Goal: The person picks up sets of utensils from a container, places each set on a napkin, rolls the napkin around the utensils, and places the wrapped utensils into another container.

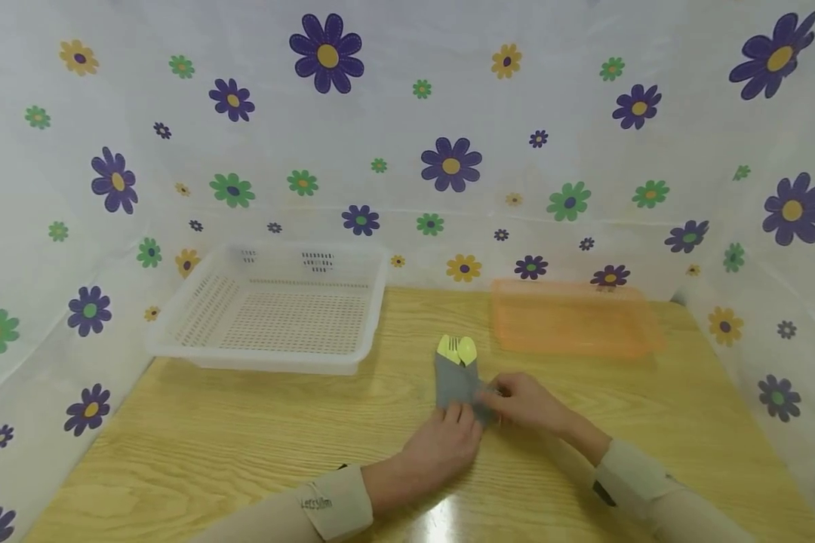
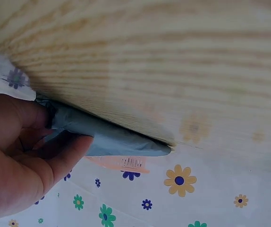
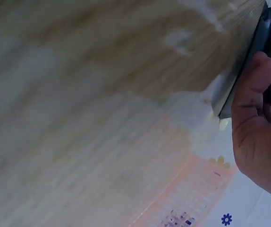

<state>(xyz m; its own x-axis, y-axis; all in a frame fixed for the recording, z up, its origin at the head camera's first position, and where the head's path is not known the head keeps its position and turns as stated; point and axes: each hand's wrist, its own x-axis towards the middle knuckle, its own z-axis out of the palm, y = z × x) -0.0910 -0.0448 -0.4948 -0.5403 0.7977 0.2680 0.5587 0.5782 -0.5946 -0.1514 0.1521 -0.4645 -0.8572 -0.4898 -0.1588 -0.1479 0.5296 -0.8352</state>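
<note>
A grey cloth napkin (image 1: 453, 381) lies on the table, folded around a yellow-green fork (image 1: 453, 347), spoon (image 1: 468, 350) and what looks like a knife (image 1: 443, 345), whose tops stick out at its far end. My left hand (image 1: 446, 445) holds the napkin's near end; in the left wrist view its thumb and fingers are on the cloth (image 2: 112, 137). With the thumb and fingers of my right hand (image 1: 526, 403) I pinch a flap at the napkin's right side. The right wrist view shows the right thumb (image 3: 256, 78) against the dark-looking cloth.
At the back left stands a white perforated plastic basket (image 1: 258, 353). An orange translucent basket (image 1: 573, 343) is at the back right. A flowered white sheet (image 1: 394, 113) encloses the wooden table (image 1: 258, 437) at the back and sides.
</note>
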